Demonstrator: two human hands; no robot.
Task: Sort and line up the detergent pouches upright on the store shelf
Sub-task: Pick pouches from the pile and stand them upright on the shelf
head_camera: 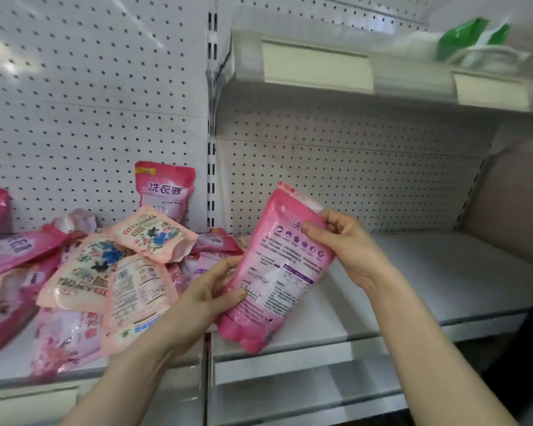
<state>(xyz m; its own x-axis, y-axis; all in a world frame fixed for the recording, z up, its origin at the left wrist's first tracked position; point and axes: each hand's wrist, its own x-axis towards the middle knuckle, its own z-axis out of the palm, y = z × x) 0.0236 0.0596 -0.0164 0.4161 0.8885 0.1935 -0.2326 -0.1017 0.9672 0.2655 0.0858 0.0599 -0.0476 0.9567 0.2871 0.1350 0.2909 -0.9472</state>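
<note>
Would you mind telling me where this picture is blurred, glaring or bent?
Head view: the green packs on the upper shelf are soft and washed out; glare streaks the pegboard top left; shelf lines bow near the edges; the held pouch stays fairly sharp.

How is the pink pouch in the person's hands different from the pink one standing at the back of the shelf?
The held pouch is tilted, off the shelf, gripped by the left hand and right hand; the standing pouch leans upright against the pegboard, untouched. The held one shows fine print; the standing one shows large characters. Both are pink.
</note>
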